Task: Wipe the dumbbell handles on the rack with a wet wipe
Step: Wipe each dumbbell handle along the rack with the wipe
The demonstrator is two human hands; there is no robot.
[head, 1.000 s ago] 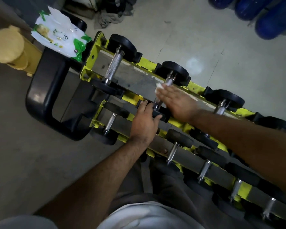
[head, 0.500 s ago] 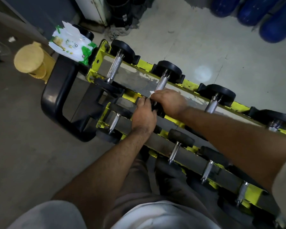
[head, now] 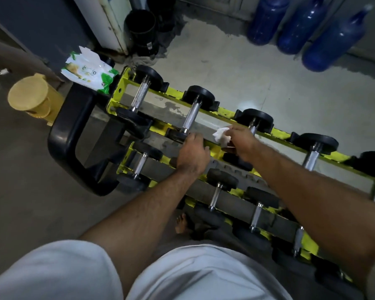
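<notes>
Yellow steel rack [head: 225,113] runs slantwise across the concrete floor [head: 214,68], holding two tiers of black-ended dumbbells with bright knurled handles. Three blue bottles [head: 299,24] stand against the far wall, and a black curved frame [head: 63,135] meets the rack's left end, beside a tan stool [head: 28,96]. A green-and-white wipe pack [head: 89,72] sits at that end of the rack. The left hand [head: 193,153] rests on the front rail, fingers curled over the near end of the second dumbbell [head: 192,114]. The right hand [head: 240,140] pinches a crumpled white wipe [head: 221,135] just above the upper tier, between the second and third [head: 252,126] dumbbells, close to the third's handle.
</notes>
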